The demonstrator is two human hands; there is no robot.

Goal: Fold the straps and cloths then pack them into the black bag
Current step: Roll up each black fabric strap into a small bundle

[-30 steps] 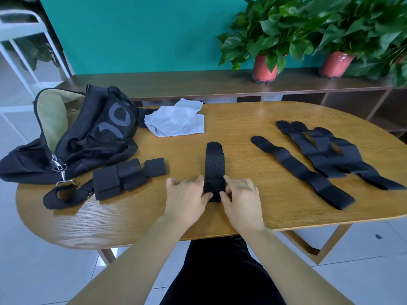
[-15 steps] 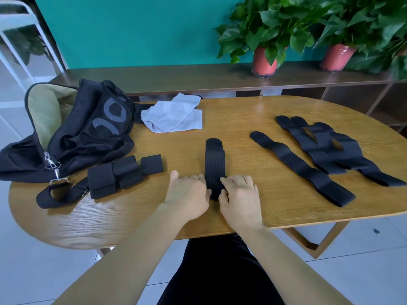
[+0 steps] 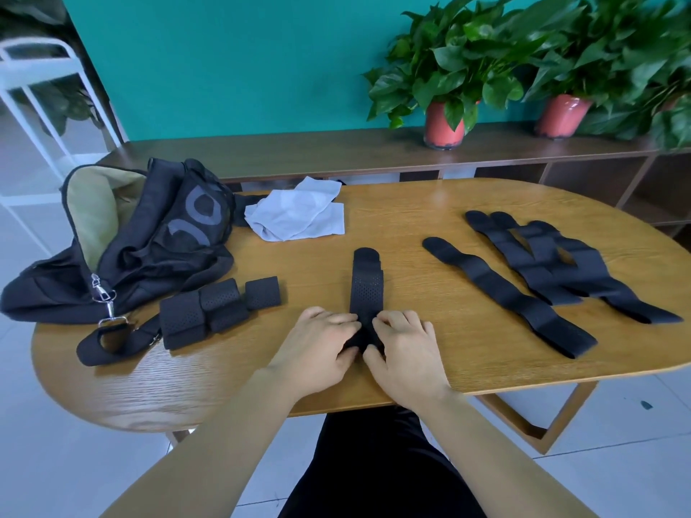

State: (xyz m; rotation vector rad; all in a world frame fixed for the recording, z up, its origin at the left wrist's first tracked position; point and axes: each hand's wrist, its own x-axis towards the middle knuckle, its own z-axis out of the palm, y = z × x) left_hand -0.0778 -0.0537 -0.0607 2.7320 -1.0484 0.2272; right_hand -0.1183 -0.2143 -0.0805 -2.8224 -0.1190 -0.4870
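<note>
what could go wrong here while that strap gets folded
The left hand and right hand pinch only the near end of the perforated black strap; its layered far end may slide and fold crooked.
That end sits near the front edge of the oval wooden table, so it could slip off.

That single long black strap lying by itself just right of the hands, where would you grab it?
The lone strap lies flat, on a diagonal. I'd pinch its near end from above, reaching over the table edge with the right hand, now busy on the perforated strap: that end is nearest the person and clear of the strap pile.
</note>
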